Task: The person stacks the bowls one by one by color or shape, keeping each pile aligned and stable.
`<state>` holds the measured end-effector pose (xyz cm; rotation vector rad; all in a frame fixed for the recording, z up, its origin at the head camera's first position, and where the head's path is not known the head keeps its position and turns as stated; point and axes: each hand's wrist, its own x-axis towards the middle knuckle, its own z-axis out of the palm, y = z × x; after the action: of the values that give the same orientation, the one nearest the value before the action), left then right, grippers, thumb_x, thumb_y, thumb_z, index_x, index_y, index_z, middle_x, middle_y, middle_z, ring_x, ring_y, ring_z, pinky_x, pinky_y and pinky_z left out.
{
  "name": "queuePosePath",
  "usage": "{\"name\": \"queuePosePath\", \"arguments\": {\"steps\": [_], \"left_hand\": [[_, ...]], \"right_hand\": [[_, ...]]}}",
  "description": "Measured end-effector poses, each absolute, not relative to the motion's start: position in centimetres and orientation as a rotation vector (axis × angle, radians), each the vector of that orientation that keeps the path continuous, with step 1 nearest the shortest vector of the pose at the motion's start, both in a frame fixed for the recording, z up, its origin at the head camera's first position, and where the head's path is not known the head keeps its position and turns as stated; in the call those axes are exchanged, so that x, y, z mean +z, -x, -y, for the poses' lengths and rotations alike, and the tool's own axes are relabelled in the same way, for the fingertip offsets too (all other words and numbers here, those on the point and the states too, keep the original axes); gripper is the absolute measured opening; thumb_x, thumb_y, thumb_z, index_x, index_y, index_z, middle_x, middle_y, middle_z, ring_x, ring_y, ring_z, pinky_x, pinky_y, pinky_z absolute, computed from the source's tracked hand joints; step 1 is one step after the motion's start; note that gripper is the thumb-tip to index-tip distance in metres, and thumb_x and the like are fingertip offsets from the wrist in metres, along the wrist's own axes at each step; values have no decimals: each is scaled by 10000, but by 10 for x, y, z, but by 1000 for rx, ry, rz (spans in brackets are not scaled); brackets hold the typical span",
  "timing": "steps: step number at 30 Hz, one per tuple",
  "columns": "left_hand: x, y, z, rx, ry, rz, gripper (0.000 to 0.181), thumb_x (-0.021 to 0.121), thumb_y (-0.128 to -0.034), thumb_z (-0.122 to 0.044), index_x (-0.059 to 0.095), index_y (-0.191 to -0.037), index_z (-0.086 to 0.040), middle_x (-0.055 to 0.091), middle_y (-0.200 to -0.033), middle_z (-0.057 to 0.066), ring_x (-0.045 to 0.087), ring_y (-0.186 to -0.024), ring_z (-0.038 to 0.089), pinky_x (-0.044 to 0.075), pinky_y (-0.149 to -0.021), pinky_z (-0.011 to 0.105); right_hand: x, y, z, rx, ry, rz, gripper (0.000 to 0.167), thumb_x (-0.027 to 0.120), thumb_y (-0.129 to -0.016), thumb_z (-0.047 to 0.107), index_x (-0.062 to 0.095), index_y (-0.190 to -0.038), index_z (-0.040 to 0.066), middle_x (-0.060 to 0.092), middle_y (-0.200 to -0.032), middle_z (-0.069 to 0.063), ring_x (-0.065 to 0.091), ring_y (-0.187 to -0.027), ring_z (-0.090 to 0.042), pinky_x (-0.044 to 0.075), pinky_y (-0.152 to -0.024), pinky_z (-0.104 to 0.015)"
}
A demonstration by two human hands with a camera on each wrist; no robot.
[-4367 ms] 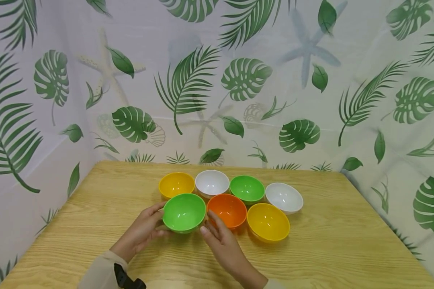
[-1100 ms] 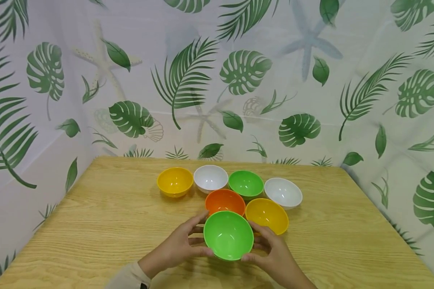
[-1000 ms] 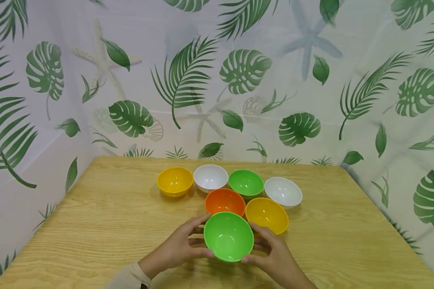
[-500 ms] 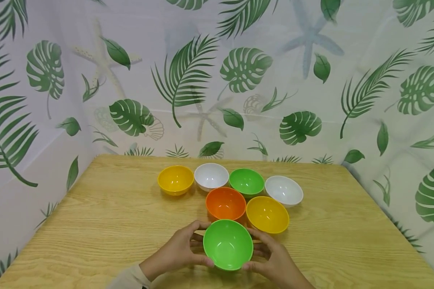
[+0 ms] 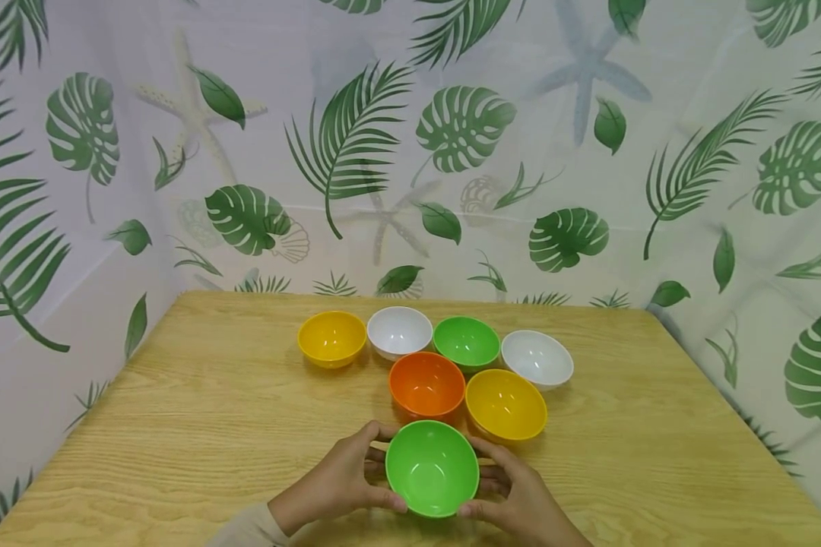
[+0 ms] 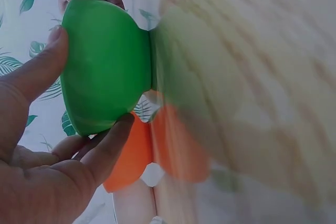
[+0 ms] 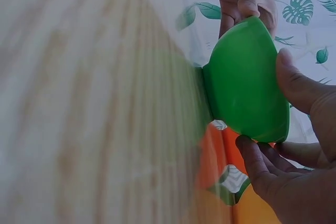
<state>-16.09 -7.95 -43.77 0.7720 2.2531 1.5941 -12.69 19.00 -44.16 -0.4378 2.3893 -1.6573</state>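
Observation:
Both hands hold a green bowl (image 5: 432, 469) at the front middle of the table in the head view, the left hand (image 5: 345, 479) on its left side and the right hand (image 5: 523, 494) on its right. Thumbs lie at the near rim, with fingers curved round the far sides. In the left wrist view the green bowl (image 6: 105, 66) has its base at the table surface, between thumb and fingers of the left hand (image 6: 47, 145). The right wrist view shows the right hand (image 7: 299, 145) gripping the same bowl (image 7: 247, 77). Just behind stands an orange bowl (image 5: 427, 386).
A yellow bowl (image 5: 506, 405) stands right of the orange one. The back row has another yellow bowl (image 5: 331, 339), a white bowl (image 5: 400, 333), a second green bowl (image 5: 466, 343) and a second white bowl (image 5: 537, 358). A leaf-patterned cloth (image 5: 356, 251) hangs behind the wooden table (image 5: 198, 395).
The held green bowl came from in front of the left yellow bowl to the front middle, then moved slightly nearer the person, apart from the orange bowl. Both hands moved with it.

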Motion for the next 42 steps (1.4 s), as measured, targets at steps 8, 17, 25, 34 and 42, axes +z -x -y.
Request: {"name": "queuePosePath", "arguments": {"steps": [8, 17, 25, 34, 42], "left_hand": [[-436, 160, 80, 1546, -800, -2280, 798, 865, -692, -154, 405, -1316, 35, 503, -1325, 191, 607, -1090, 352, 521, -892, 256], [-431, 161, 82, 1341, -960, -2377, 921, 852, -724, -283, 351, -1432, 25, 506, -1364, 142, 583, -1123, 307, 491, -964, 366], [-423, 161, 80, 1335, -899, -2376, 929, 869, -701, -229, 359, -1426, 50, 537, -1312, 160, 579, -1113, 336, 487, -961, 415], [-418, 164, 86, 1295, -828, -2364, 822, 805, -780, -292, 396, -1420, 22, 503, -1369, 156, 496, -1202, 363, 465, -954, 510], [-401, 177, 98, 1313, -742, -2380, 466, 602, -952, -317, 549, -1318, -34, 546, -1338, 153, 468, -1245, 381, 455, -966, 539]], "right_hand": [[-440, 127, -190, -1622, 438, -2392, 845, 809, -760, 234, 365, -1432, -19, 390, -1428, -291, 599, -1104, -339, 518, -902, -252], [-436, 128, -191, -1605, 445, -2346, 867, 796, -776, 264, 335, -1463, 6, 368, -1438, -294, 587, -1121, -354, 523, -902, -278], [-431, 128, -192, -1592, 474, -2365, 849, 785, -793, 251, 331, -1464, -2, 319, -1473, -291, 572, -1138, -379, 519, -907, -267], [-425, 131, -192, -1521, 433, -2414, 748, 732, -857, 239, 351, -1451, -8, 393, -1434, -264, 538, -1170, -382, 514, -929, -349], [-418, 138, -202, -1468, 445, -2431, 581, 552, -982, 289, 382, -1427, -42, 496, -1357, -231, 534, -1176, -362, 514, -888, -271]]}}
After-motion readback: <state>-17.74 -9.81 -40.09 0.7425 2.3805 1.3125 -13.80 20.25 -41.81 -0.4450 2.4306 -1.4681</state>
